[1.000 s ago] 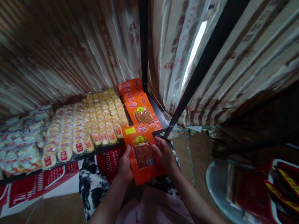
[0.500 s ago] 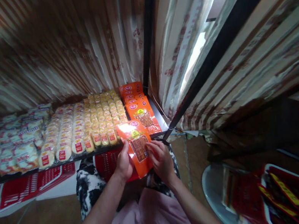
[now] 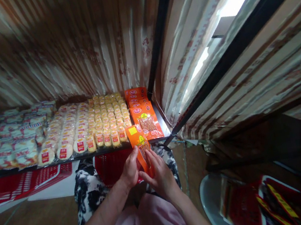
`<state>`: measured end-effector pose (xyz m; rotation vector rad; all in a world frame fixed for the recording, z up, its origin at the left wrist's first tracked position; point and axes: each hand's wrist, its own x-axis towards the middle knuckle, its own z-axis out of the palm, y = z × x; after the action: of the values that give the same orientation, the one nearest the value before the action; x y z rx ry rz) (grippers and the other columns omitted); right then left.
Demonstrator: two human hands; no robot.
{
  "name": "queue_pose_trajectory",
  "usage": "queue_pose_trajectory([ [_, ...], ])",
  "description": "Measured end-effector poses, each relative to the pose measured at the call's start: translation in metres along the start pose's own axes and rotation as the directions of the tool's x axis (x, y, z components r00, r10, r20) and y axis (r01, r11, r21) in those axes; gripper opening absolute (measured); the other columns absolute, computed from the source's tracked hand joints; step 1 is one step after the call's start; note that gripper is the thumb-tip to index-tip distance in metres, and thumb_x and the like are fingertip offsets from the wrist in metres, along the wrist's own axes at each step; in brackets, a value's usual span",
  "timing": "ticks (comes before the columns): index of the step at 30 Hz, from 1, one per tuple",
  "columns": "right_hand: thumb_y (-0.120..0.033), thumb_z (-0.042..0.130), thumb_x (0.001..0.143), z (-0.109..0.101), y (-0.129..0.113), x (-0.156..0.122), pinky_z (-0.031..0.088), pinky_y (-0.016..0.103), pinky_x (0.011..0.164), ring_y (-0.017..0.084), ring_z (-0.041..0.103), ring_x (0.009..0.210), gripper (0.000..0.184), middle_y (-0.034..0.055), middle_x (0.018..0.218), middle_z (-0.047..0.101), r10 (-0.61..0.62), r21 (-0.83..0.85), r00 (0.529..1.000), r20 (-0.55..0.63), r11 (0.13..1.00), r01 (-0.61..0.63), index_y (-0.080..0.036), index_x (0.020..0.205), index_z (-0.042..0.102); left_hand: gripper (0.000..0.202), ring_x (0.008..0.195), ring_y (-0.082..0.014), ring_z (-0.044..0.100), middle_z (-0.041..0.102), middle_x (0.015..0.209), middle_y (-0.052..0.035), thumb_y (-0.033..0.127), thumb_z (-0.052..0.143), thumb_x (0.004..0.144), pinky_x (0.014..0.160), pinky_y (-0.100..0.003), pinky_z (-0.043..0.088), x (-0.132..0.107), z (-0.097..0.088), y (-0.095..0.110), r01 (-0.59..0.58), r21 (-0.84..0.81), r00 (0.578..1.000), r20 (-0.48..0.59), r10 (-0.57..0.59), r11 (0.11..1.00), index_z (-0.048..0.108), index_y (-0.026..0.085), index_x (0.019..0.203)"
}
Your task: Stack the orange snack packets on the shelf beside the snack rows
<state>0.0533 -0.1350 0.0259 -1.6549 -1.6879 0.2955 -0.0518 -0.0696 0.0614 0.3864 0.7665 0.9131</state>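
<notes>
An orange snack packet (image 3: 140,139) with a window showing brown sticks is tilted between my two hands, just in front of the shelf edge. Its left edge is gripped by my left hand (image 3: 131,168), thumb on the front. My right hand (image 3: 159,175) lies against the packet's right side, fingers together over the window and thumb below. Just beyond it, a stack of matching orange packets (image 3: 146,121) lies at the right end of the shelf. To their left stand rows of yellow wrapped cakes (image 3: 108,120).
Round white wrapped biscuits (image 3: 65,150) and blue-and-white bags (image 3: 25,152) fill the shelf's left part. Red baskets (image 3: 32,183) are under it. A black post (image 3: 160,29) and pleated curtain (image 3: 82,43) enclose the corner. At lower right, a grey stool (image 3: 209,199) stands beside a laden red basket (image 3: 244,206).
The packet has turned from facing me to a narrower, slanted angle. My right hand has shifted from pinching at the window to lying along the packet's right side.
</notes>
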Motion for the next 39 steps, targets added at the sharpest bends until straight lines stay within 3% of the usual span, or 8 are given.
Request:
queue_pose_trajectory([
  [5, -0.016, 0.046, 0.077, -0.004, -0.004, -0.006, 0.045, 0.046, 0.104, 0.027, 0.050, 0.126, 0.058, 0.0173, 0.135, 0.054, 0.036, 0.042, 0.999, 0.012, 0.998, -0.037, -0.009, 0.134, 0.047, 0.035, 0.104, -0.0283, 0.062, 0.071, 0.100, -0.0110, 0.038, 0.074, 0.073, 0.097, -0.038, 0.044, -0.009, -0.001, -0.003, 0.001, 0.133, 0.991, 0.130, -0.018, 0.991, 0.069, 0.011, 0.095],
  [11, -0.028, 0.037, 0.090, -0.017, -0.005, -0.006, 0.053, 0.041, 0.093, 0.024, 0.062, 0.111, 0.043, 0.0126, 0.122, 0.064, 0.128, 0.071, 0.991, -0.043, 0.990, -0.125, -0.016, 0.126, 0.056, 0.040, 0.116, -0.0258, 0.055, 0.064, 0.120, -0.0078, 0.034, 0.070, 0.078, 0.102, -0.037, 0.038, -0.018, -0.001, -0.003, -0.039, 0.212, 0.964, 0.266, -0.019, 0.976, 0.064, 0.020, 0.115],
  [15, -0.038, 0.037, 0.090, -0.023, 0.004, -0.007, 0.056, 0.039, 0.085, 0.025, 0.067, 0.101, 0.043, 0.0102, 0.114, 0.069, 0.230, 0.116, 0.967, -0.113, 0.969, -0.217, -0.021, 0.120, 0.062, 0.038, 0.119, -0.0292, 0.052, 0.063, 0.118, -0.0124, 0.024, 0.077, 0.069, 0.102, -0.042, 0.038, -0.008, -0.007, -0.013, -0.017, 0.285, 0.991, 0.133, -0.022, 0.958, 0.068, 0.018, 0.106],
  [18, -0.046, 0.041, 0.085, -0.024, 0.013, -0.006, 0.057, 0.037, 0.073, 0.027, 0.070, 0.085, 0.045, 0.0113, 0.095, 0.074, 0.378, 0.169, 0.908, -0.182, 0.921, -0.350, -0.019, 0.109, 0.068, 0.038, 0.120, -0.0295, 0.051, 0.060, 0.121, -0.0158, 0.015, 0.080, 0.063, 0.103, -0.042, 0.038, -0.001, -0.014, -0.020, -0.021, 0.277, 0.999, 0.049, 0.008, 0.961, 0.068, 0.015, 0.099],
  [23, -0.055, 0.049, 0.077, -0.029, 0.019, 0.000, 0.055, 0.035, 0.069, 0.026, 0.069, 0.077, 0.048, 0.0109, 0.086, 0.074, 0.529, 0.379, 0.837, -0.139, 0.809, -0.449, -0.015, 0.095, 0.070, 0.050, 0.110, -0.0297, 0.056, 0.055, 0.124, -0.0177, 0.016, 0.080, 0.062, 0.083, -0.039, 0.051, 0.000, -0.023, -0.020, 0.014, 0.306, 0.994, -0.109, 0.020, 0.952, 0.060, 0.016, 0.108],
  [30, -0.061, 0.054, 0.074, -0.028, 0.015, 0.006, 0.054, 0.035, 0.067, 0.026, 0.067, 0.076, 0.054, 0.0112, 0.085, 0.073, 0.553, 0.472, 0.833, -0.022, 0.740, -0.479, -0.013, 0.094, 0.068, 0.026, 0.069, -0.0179, 0.064, 0.067, 0.079, -0.0063, 0.028, 0.076, 0.065, 0.052, -0.022, 0.047, 0.002, -0.027, -0.018, 0.014, 0.374, 0.999, -0.037, 0.000, 0.927, 0.059, 0.014, 0.080],
  [34, -0.064, 0.051, 0.074, -0.027, 0.018, 0.008, 0.052, 0.033, 0.064, 0.025, 0.066, 0.068, 0.055, 0.0089, 0.076, 0.073, 0.548, 0.381, 0.837, -0.003, 0.774, -0.505, -0.014, 0.089, 0.069, 0.022, 0.058, -0.0145, 0.061, 0.065, 0.072, -0.0038, 0.026, 0.073, 0.065, 0.045, -0.021, 0.044, 0.004, -0.025, -0.018, -0.005, 0.404, 0.993, -0.104, 0.051, 0.915, 0.057, 0.015, 0.074],
  [39, -0.060, 0.053, 0.075, -0.026, 0.029, 0.006, 0.052, 0.035, 0.071, 0.026, 0.067, 0.078, 0.049, 0.0096, 0.087, 0.074, 0.534, 0.351, 0.843, -0.067, 0.803, -0.482, -0.017, 0.093, 0.069, 0.016, 0.052, -0.0115, 0.057, 0.063, 0.068, -0.0012, 0.023, 0.070, 0.067, 0.044, -0.019, 0.041, 0.008, -0.024, -0.019, -0.018, 0.389, 0.991, -0.114, 0.068, 0.921, 0.057, 0.015, 0.072],
])
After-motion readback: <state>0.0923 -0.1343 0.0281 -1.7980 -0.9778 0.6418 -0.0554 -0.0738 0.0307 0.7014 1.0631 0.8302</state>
